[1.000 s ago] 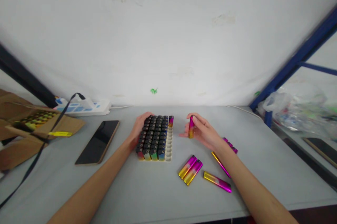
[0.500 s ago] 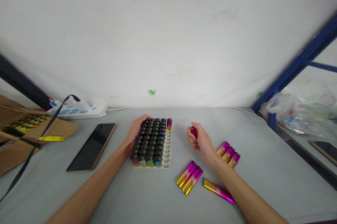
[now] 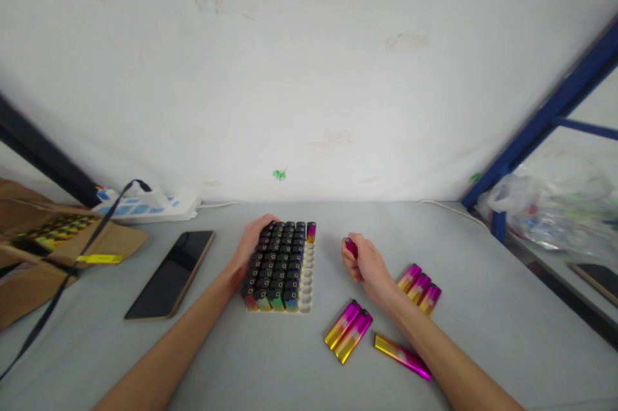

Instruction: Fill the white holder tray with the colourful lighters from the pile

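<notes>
My left hand (image 3: 247, 245) wraps the far left side of a white tray (image 3: 305, 309) packed with upright lighters (image 3: 276, 264) with black tops; some of its fingers are hidden behind them. The tray's right column shows bare round slots, apart from a purple lighter (image 3: 311, 233) standing at its far end. To the right of the tray, my right hand (image 3: 371, 264) is closed around another purple lighter (image 3: 351, 246), whose top pokes out of the fist. Purple-and-gold lighters lie near my right forearm: a pair (image 3: 354, 337), a row of three (image 3: 419, 288) and a single one (image 3: 402, 356).
A phone (image 3: 171, 276) lies left of my left arm. Behind it is a power strip (image 3: 154, 207). An opened brown carton (image 3: 120, 240) with more lighters and a dark strap sits at far left. Plastic bags (image 3: 545, 205) are beyond the blue frame (image 3: 526, 140) on the right.
My right hand has turned slightly, tilting the lighter in its fist. The whole view has shifted a little; the tray and the loose lighters keep their places.
</notes>
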Tool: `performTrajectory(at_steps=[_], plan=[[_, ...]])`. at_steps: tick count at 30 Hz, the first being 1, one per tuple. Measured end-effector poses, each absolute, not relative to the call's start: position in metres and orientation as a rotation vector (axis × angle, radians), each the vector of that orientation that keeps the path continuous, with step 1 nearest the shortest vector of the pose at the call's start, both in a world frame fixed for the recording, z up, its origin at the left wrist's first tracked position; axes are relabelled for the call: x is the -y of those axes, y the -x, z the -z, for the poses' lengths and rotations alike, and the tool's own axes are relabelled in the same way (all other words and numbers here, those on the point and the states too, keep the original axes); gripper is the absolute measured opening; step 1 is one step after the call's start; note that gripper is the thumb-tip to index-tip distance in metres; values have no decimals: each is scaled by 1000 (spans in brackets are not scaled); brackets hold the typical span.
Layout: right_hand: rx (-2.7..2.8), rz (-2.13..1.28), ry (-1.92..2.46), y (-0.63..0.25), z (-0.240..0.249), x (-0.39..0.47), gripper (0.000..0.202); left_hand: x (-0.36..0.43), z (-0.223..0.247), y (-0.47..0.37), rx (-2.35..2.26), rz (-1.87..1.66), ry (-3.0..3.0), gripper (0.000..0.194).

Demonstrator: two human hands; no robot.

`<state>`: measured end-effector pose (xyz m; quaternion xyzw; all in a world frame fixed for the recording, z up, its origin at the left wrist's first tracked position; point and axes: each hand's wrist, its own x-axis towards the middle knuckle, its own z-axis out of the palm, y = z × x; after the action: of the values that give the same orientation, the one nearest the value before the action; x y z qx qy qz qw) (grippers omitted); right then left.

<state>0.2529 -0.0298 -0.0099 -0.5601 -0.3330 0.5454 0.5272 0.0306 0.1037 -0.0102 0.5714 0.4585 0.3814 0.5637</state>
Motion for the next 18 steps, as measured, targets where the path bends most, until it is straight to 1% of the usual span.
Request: performTrajectory(at_steps=[4, 7, 10, 13, 16, 18], plan=[[807, -1385, 1223, -254, 8, 28, 57, -104, 10, -31, -1069, -949, -1363, 32], [906, -1303, 1144, -255, 7, 28, 63, -105, 9, -32, -1068, -967, -1381, 33], [1100, -1192, 1152, -257, 8, 28, 54, -106, 9, -32, -1071, -982, -1387, 35], [1247, -970, 1197, -258, 11, 23, 44, -106, 10, -32, -1064, -985, -1396, 35], [1323, -731, 1262, -256, 11, 15, 38, -106, 12, -33, -1060, -992, -1399, 35], [1383, -667, 1305, -253, 9, 10, 36, -107, 13, -33, -1057, -1000, -1392, 35]])
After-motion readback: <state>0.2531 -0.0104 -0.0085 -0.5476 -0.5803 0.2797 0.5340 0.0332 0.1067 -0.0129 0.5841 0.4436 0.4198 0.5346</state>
